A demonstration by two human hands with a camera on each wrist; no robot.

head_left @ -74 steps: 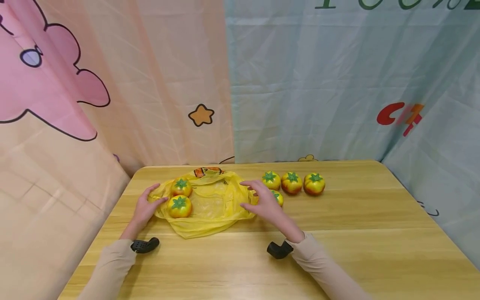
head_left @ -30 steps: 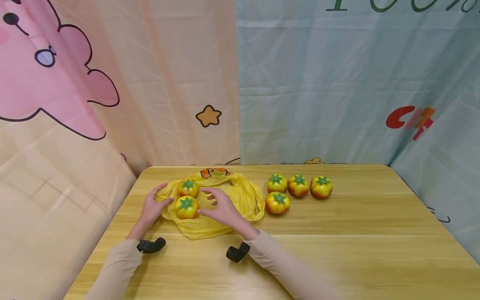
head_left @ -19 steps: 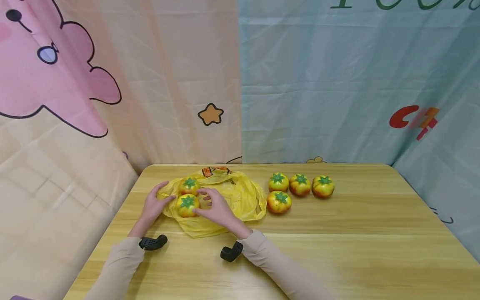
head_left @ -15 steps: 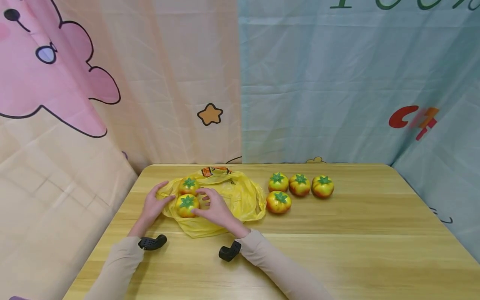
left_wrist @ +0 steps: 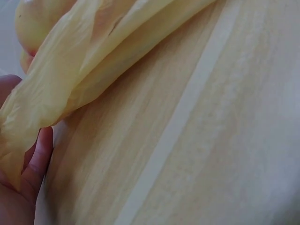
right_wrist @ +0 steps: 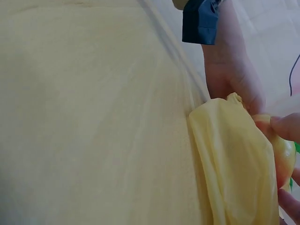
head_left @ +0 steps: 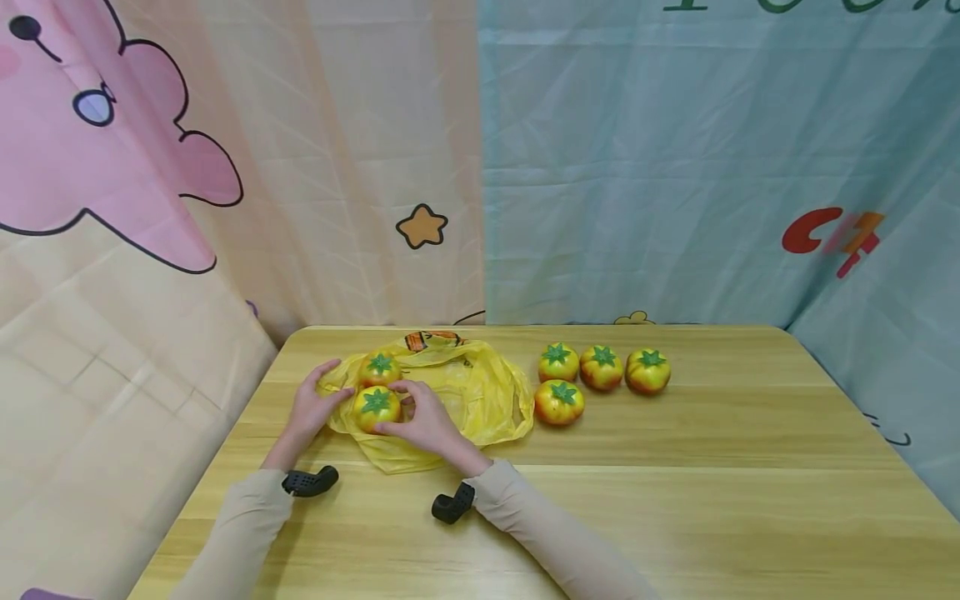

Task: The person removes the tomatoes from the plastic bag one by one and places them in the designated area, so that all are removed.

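Observation:
A yellow plastic bag (head_left: pixel 487 392) lies spread on the table with its mouth up. Two yellow-red tomatoes with green star-shaped tops sit at its left side, the far tomato (head_left: pixel 378 367) behind the near tomato (head_left: pixel 377 408). My right hand (head_left: pixel 431 423) grips the near one between thumb and fingers; the right wrist view shows fingertips on its red-yellow skin (right_wrist: pixel 282 161). At the bag's left edge my left hand (head_left: pixel 307 408) rests with thumb and fingers spread apart. In the left wrist view, bag film (left_wrist: pixel 51 89) drapes against that hand, partly covering the fingers.
To the right of the bag stand several more tomatoes: one in front (head_left: pixel 558 403), and a back row ending with the rightmost tomato (head_left: pixel 648 372). The wooden table (head_left: pixel 675 500) meets hanging printed curtains (head_left: pixel 600 167) along its back edge.
My right hand has moved left from the bag's right side to the near tomato and closed round it. The left hand stays at the bag's left edge. The view has shifted slightly.

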